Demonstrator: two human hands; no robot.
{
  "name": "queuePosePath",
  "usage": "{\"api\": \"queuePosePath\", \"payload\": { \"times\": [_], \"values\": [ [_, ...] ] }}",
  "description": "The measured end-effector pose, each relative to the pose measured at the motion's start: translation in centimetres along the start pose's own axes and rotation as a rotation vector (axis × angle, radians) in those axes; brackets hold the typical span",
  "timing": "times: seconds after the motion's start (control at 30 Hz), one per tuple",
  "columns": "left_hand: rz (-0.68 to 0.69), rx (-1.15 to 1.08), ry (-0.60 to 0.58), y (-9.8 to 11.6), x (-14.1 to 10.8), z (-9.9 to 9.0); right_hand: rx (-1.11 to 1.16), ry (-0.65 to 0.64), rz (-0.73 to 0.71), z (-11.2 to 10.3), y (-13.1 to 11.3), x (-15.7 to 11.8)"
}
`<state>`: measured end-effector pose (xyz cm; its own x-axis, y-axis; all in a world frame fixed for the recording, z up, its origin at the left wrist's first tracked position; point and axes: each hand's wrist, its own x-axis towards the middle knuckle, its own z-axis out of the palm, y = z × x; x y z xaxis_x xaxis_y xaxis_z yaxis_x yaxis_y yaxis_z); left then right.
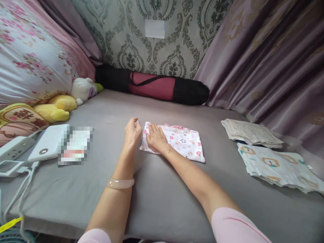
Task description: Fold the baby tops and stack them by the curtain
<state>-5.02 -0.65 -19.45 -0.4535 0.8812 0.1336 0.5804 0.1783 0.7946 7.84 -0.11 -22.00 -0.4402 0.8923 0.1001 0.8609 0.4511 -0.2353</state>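
A white cloth garment (186, 141) with pink hearts and small printed figures lies folded into a flat rectangle on the grey sheet. Pink ruffled trim shows along its far edge. My right hand (157, 137) rests palm down on the left part of it, fingers stretched out. Just beyond the garment's left edge, my left hand (133, 131) is curled closed beside it, with a small gap between them. Nothing sticks out of its fingers. A pale bangle (120, 183) circles my left forearm.
Folded cloths, one beige (250, 132) and one with lion prints (275, 165), lie at the right. A black and red long bag (152, 86) lies along the wall. At the left are a white power bank (49, 143), a power strip (15, 148), cables and plush toys (57, 106).
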Motion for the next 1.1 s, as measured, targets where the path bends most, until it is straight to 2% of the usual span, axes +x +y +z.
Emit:
{"api": "queuePosePath", "payload": {
  "times": [0.1,0.23,0.33,0.43,0.53,0.7,0.87,1.0,1.1],
  "values": [
    [0.008,-0.002,0.019,-0.1,0.1,0.0,-0.011,-0.01,0.0,0.8,0.1,0.1],
    [-0.004,-0.01,0.03,0.0,0.1,0.0,-0.013,-0.129,0.044,-0.3,-0.7,0.7],
    [-0.011,-0.022,0.028,0.0,0.1,-0.1,-0.024,-0.08,0.01,-0.4,-2.3,0.7],
    [-0.015,-0.045,0.05,0.1,0.0,-0.2,0.017,-0.018,-0.064,0.7,-3.6,-0.2],
    [-0.007,-0.062,0.064,0.1,-0.1,-0.2,0.044,-0.009,-0.068,1.4,-4.1,-1.0],
    [0.011,-0.043,0.042,0.3,-0.3,0.3,0.094,-0.05,-0.095,0.6,-2.9,-0.8],
    [0.064,-0.021,-0.011,0.5,-0.6,1.0,0.063,0.025,0.081,0.9,-1.1,-0.3],
    [0.107,-0.01,-0.075,0.9,-1.2,1.7,0.081,-0.041,0.055,0.6,0.2,-1.0],
    [0.172,0.032,-0.115,1.2,-1.8,2.4,0.041,0.011,0.107,-0.2,1.3,-2.3]
  ]
}}
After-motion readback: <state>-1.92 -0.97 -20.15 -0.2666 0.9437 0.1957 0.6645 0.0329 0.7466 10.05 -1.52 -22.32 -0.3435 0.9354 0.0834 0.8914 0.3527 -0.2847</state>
